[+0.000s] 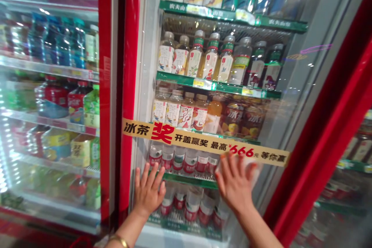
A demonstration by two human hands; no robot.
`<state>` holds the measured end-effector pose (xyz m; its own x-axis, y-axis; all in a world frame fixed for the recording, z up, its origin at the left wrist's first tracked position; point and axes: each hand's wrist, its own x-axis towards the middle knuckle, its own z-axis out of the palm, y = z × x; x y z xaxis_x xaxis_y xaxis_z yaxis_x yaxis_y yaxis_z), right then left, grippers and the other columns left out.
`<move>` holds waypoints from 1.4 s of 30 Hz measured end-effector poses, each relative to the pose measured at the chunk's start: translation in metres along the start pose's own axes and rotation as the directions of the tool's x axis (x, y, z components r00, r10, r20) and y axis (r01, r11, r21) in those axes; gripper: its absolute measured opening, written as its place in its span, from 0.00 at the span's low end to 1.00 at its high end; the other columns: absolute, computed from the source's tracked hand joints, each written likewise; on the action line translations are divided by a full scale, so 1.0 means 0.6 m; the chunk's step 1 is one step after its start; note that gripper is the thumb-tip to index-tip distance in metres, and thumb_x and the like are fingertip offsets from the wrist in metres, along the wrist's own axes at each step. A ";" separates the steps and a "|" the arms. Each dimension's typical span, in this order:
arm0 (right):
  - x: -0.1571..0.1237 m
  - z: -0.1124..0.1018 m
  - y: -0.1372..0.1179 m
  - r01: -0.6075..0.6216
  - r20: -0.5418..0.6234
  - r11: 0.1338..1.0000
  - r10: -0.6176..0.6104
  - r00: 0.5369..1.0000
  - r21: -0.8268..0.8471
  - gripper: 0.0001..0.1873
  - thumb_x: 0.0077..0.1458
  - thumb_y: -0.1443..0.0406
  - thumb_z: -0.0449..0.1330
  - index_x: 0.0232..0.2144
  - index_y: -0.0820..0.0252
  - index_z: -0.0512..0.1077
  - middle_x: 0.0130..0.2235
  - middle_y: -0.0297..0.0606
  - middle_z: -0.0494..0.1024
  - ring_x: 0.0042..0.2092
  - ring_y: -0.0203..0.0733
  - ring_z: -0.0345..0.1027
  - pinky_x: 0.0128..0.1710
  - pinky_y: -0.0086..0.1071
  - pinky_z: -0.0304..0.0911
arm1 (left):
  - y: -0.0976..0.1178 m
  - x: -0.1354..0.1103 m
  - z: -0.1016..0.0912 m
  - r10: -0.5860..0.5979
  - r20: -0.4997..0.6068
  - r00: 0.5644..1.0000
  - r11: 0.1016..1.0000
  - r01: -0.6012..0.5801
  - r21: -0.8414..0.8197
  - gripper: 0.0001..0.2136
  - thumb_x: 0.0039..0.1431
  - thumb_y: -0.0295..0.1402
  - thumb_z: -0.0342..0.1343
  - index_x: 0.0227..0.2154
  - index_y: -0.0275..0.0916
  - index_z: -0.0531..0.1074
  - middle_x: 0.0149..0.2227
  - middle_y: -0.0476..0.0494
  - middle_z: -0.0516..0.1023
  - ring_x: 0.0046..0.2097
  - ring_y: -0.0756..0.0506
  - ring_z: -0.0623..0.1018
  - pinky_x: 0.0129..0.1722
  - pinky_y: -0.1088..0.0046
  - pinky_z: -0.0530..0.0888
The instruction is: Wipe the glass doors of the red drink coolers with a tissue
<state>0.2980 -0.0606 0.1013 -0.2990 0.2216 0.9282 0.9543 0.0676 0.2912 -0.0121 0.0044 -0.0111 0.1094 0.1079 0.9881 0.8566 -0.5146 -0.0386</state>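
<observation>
My left hand (149, 192) is spread against the lower left of a drinks fridge's glass door (142, 97), palm toward the glass. A gold-coloured bangle (119, 240) circles the left wrist. Further right, my right hand (236, 182) also has its fingers apart, with the fingertips at the lower edge of a yellow printed strip (203, 143) across the door. A pale, blurred patch (256, 171) shows behind the right fingers; I cannot make out what it is. Behind the glass, bottles with red-and-clear labels (190, 161) stand near both hands.
Green-edged shelves (200, 82) hold rows of tea bottles (210, 60) and other drinks behind the door. A red frame (322, 135) runs along its right side. To the left stands another lit fridge with bottles (54, 99); more shelves (348, 162) show at far right.
</observation>
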 end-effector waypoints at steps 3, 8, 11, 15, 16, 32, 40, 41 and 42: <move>0.115 0.005 0.018 -0.394 -0.119 0.919 0.388 0.914 -0.028 0.40 0.75 0.58 0.46 0.80 0.61 0.35 0.81 0.48 0.35 0.82 0.61 0.20 0.74 0.81 0.32 | 0.001 0.002 -0.002 -0.003 -0.003 1.000 1.000 0.003 0.021 0.39 0.69 0.33 0.56 0.79 0.51 0.49 0.81 0.50 0.49 0.82 0.40 0.47 0.82 0.47 0.42; 0.170 0.031 -0.156 0.125 -0.049 0.991 -0.123 0.991 0.038 0.35 0.75 0.52 0.50 0.78 0.53 0.52 0.81 0.29 0.44 0.82 0.50 0.25 0.81 0.61 0.24 | -0.004 0.006 -0.006 0.028 -0.001 1.000 1.000 -0.028 0.010 0.38 0.69 0.32 0.56 0.78 0.49 0.50 0.80 0.49 0.49 0.82 0.41 0.47 0.82 0.48 0.42; 0.097 0.025 -0.156 0.242 -0.058 0.969 -0.239 0.969 0.052 0.33 0.75 0.51 0.51 0.77 0.43 0.55 0.81 0.19 0.45 0.82 0.42 0.30 0.82 0.52 0.26 | -0.004 0.007 -0.005 0.016 -0.013 1.000 1.000 -0.016 -0.019 0.36 0.71 0.36 0.55 0.78 0.50 0.52 0.80 0.52 0.49 0.82 0.42 0.46 0.82 0.49 0.41; 0.055 -0.002 0.000 -0.222 -0.162 0.975 0.216 0.963 -0.018 0.39 0.76 0.59 0.49 0.80 0.57 0.39 0.82 0.43 0.37 0.82 0.49 0.20 0.78 0.69 0.23 | 0.002 0.009 -0.002 0.000 -0.022 1.000 0.999 -0.001 -0.043 0.35 0.72 0.36 0.55 0.78 0.51 0.52 0.80 0.54 0.49 0.82 0.42 0.47 0.82 0.50 0.41; 0.063 -0.004 0.027 -0.327 -0.196 0.945 0.317 0.928 -0.023 0.39 0.76 0.61 0.47 0.80 0.61 0.35 0.81 0.50 0.34 0.82 0.52 0.14 0.76 0.76 0.25 | 0.003 0.010 -0.002 -0.001 -0.029 1.000 0.999 0.000 -0.038 0.35 0.71 0.35 0.55 0.78 0.51 0.51 0.80 0.54 0.49 0.82 0.43 0.47 0.82 0.50 0.41; -0.088 0.014 -0.005 -0.475 -0.194 0.877 0.455 0.869 -0.072 0.41 0.72 0.66 0.46 0.80 0.68 0.35 0.81 0.54 0.30 0.82 0.56 0.19 0.76 0.75 0.32 | 0.001 0.010 -0.004 0.035 -0.030 0.999 0.999 -0.035 0.002 0.37 0.70 0.32 0.57 0.78 0.48 0.52 0.81 0.51 0.48 0.82 0.41 0.47 0.82 0.49 0.42; -0.204 0.022 -0.106 0.169 -0.026 0.986 -0.169 0.985 0.012 0.30 0.66 0.52 0.53 0.69 0.20 0.66 0.76 0.00 0.53 0.81 0.34 0.38 0.80 0.36 0.43 | -0.014 0.007 -0.003 0.108 -0.021 0.994 0.993 -0.107 0.046 0.39 0.68 0.29 0.60 0.78 0.43 0.52 0.81 0.45 0.48 0.82 0.38 0.46 0.82 0.48 0.42; -0.215 0.017 -0.075 0.096 -0.040 0.995 -0.096 0.995 -0.012 0.35 0.65 0.57 0.53 0.73 0.27 0.62 0.79 0.09 0.49 0.81 0.39 0.37 0.81 0.42 0.41 | -0.015 0.005 -0.001 0.109 -0.024 0.994 0.993 -0.108 0.048 0.39 0.67 0.29 0.60 0.78 0.43 0.52 0.81 0.44 0.48 0.82 0.38 0.46 0.82 0.48 0.43; -0.221 0.013 -0.044 -0.003 -0.060 0.999 0.001 0.998 -0.042 0.40 0.64 0.61 0.54 0.77 0.40 0.57 0.81 0.25 0.44 0.82 0.48 0.34 0.81 0.53 0.38 | -0.016 0.004 0.001 0.107 -0.028 0.994 0.993 -0.106 0.047 0.39 0.67 0.29 0.60 0.78 0.43 0.53 0.81 0.44 0.49 0.82 0.38 0.47 0.82 0.48 0.43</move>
<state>0.3126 -0.0839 -0.0315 -0.2978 0.1633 0.9406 0.9543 0.0264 0.2976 -0.0196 0.0100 -0.0084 0.1864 0.0283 0.9821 0.8628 -0.4827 -0.1499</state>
